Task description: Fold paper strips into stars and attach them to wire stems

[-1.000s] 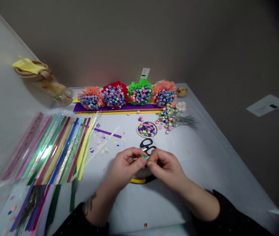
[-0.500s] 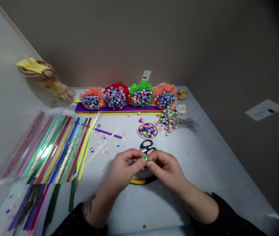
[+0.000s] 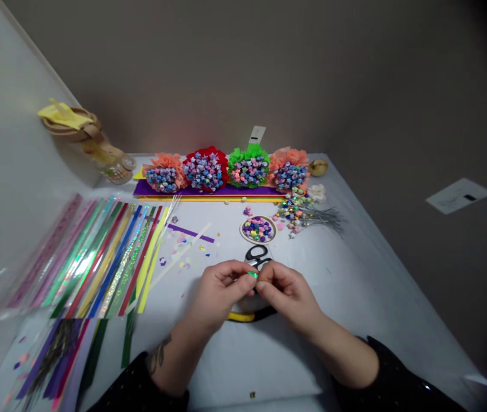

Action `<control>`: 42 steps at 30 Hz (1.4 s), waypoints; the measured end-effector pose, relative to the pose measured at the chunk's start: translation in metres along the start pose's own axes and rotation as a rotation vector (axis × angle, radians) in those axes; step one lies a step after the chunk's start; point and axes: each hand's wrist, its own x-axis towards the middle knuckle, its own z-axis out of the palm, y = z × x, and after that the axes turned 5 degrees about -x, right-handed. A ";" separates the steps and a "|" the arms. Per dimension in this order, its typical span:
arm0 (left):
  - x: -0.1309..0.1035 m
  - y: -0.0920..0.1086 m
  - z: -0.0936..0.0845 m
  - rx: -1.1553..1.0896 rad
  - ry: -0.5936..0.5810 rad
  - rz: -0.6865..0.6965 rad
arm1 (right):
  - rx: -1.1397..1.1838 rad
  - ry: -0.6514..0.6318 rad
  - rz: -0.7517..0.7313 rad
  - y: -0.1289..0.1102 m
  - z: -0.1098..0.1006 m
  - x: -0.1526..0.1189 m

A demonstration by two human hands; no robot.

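Between my fingertips at the middle of the table is a small shiny green piece (image 3: 252,274). My left hand (image 3: 226,292) pinches it from the left, and my right hand (image 3: 288,292) has its thumb and fingers closed against its right side. Black-handled scissors (image 3: 257,253) lie just beyond the fingers. A tool with a yellow and black handle (image 3: 241,316) is partly hidden beneath my hands. Past the scissors stands a round dish (image 3: 258,229) of small purple, pink and green stars.
Colourful paper strips (image 3: 110,257) cover the left side. Four star bouquets (image 3: 204,169) line the back by the wall. Wired stars (image 3: 297,209) lie at the back right, paper scraps (image 3: 183,252) left of the scissors. A jar (image 3: 118,166) stands back left.
The view has shifted slightly. Both hands stay together with the green piece between their fingertips, and their pose looks nearly the same.
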 end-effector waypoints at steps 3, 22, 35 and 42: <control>0.001 -0.001 -0.001 -0.025 -0.004 -0.010 | 0.024 -0.013 0.016 -0.001 0.001 0.000; -0.001 -0.001 0.002 0.023 -0.020 -0.002 | 0.074 -0.019 0.055 0.004 -0.001 0.000; 0.002 0.001 -0.003 0.211 0.050 0.032 | 0.158 -0.072 0.087 0.009 0.000 0.003; 0.000 0.006 -0.001 0.275 -0.003 -0.013 | -0.269 0.213 -0.420 0.010 -0.005 0.002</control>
